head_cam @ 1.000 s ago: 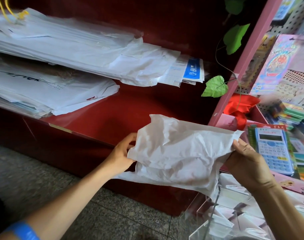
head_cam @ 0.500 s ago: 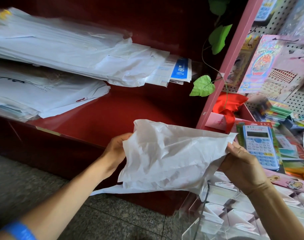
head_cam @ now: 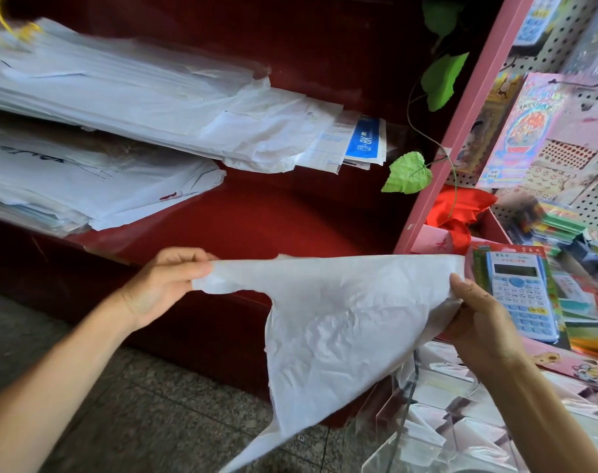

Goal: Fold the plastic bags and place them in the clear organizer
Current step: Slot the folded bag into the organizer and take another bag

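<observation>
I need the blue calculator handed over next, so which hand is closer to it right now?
Right. The right hand, pinching the plastic bag's edge, sits just beside the blue calculator. The left hand grips the bag's handle at the bag's far end.

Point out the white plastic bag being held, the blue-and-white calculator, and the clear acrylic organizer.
white plastic bag (head_cam: 342, 322): head view, crumpled middle panel.
blue-and-white calculator (head_cam: 521, 298): head view, keypad.
clear acrylic organizer (head_cam: 408, 397): head view, near-left wall edge.
</observation>
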